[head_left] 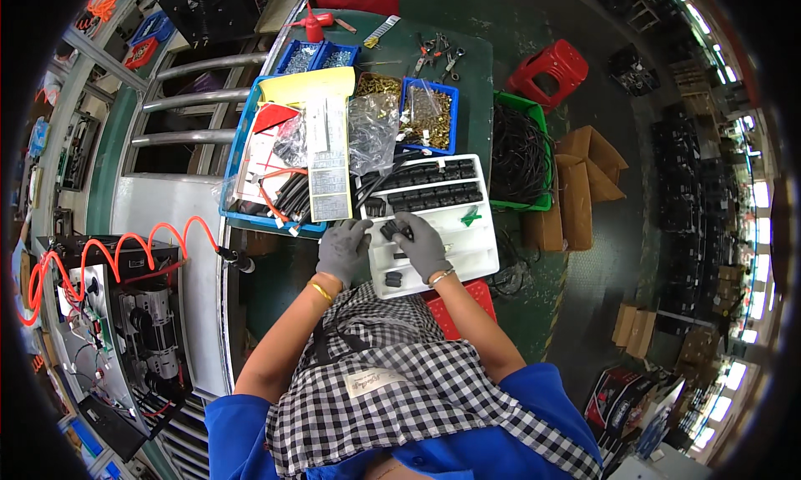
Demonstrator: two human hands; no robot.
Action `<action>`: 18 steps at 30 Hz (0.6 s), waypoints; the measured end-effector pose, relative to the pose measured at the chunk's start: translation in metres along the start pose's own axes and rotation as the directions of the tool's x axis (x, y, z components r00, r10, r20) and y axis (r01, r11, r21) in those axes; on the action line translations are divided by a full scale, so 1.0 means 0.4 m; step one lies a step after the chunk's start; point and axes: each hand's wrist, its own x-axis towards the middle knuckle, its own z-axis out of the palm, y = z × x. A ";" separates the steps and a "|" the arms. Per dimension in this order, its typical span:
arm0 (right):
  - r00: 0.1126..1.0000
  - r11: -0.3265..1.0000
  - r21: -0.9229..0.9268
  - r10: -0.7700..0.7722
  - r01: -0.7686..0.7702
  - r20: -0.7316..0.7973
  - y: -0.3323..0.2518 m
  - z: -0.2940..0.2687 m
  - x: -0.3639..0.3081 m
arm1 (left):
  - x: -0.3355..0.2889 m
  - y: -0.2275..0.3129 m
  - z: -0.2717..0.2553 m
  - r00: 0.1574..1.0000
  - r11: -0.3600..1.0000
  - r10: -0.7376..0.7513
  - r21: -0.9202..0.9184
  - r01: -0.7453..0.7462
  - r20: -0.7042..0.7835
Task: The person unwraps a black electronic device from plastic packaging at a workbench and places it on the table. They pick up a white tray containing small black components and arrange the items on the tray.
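My right hand (423, 245), in a grey glove, closes its fingers round a small black plastic part (395, 229) above a white compartmented tray (465, 266). Next to the tray's left rim is my left hand (342, 250), gloved too. Its fingers are loosely bent and apart, with nothing visible in them. Rows of black plastic parts (430, 197) fill the tray's far compartments. Another black part (393, 278) lies in the near left corner, and a small green piece (471, 216) sits at the right.
A blue bin (236, 180) with cables and papers stands left of the tray. Beyond are a blue box of brass fittings (430, 117), pliers (430, 55) and a red oil can (312, 25). A green crate (534, 201) and red stool (551, 71) stand right.
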 end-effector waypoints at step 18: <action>0.989 0.993 0.071 0.104 -0.097 -0.105 0.080 -0.158 -0.081 | 0.006 0.065 0.013 0.902 0.952 -0.113 0.306 -0.022 0.417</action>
